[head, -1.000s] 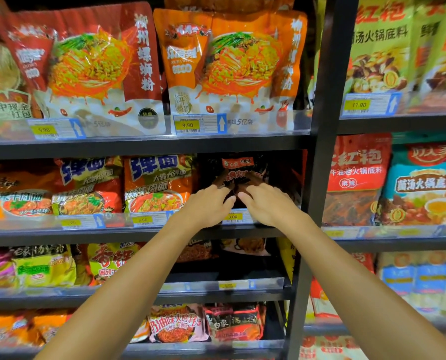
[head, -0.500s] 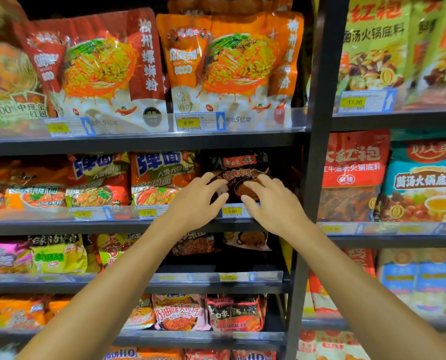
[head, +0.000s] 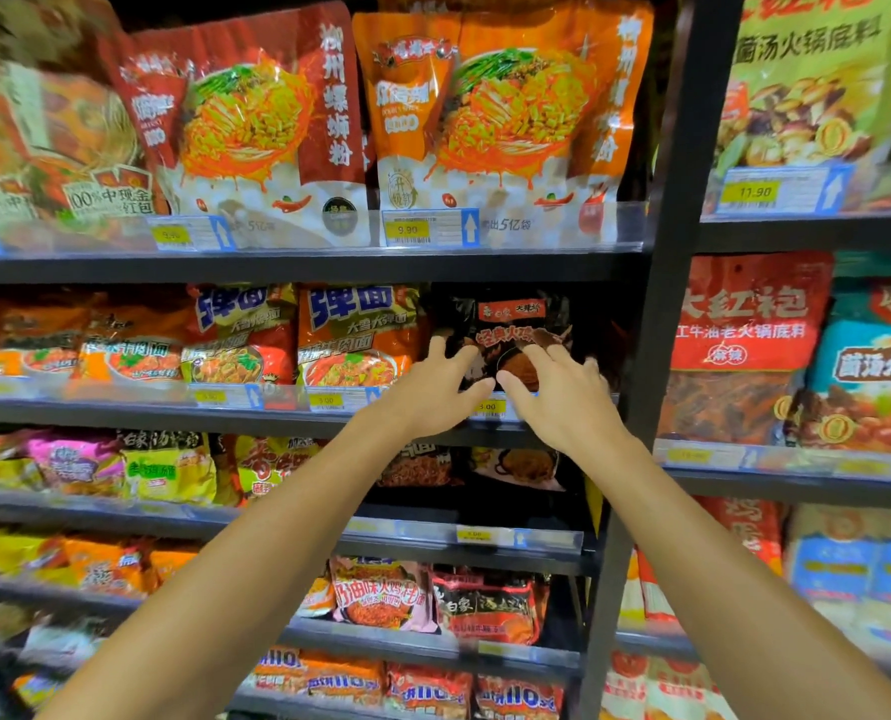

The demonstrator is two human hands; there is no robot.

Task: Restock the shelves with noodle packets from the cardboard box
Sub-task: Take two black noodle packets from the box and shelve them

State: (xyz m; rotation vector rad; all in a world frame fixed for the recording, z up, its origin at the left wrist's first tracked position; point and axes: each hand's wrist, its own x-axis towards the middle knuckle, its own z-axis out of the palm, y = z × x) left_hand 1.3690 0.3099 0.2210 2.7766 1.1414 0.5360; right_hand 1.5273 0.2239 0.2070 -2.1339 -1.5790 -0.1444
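On the second shelf (head: pixel 298 415), spread fingers of left hand (head: pixel 435 389) and right hand (head: pixel 563 394) touch the black noodle packet (head: pixel 516 324).

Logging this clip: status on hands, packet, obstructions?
Left hand and right hand spread on black noodle packet, no curled grip. Packet upright on second shelf. Nothing in the way.

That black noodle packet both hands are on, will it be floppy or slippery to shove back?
The black noodle packet looks glossy and crinkled, so probably slippery and soft at its edges. The left hand and right hand steady it together, suggesting it tips easily.
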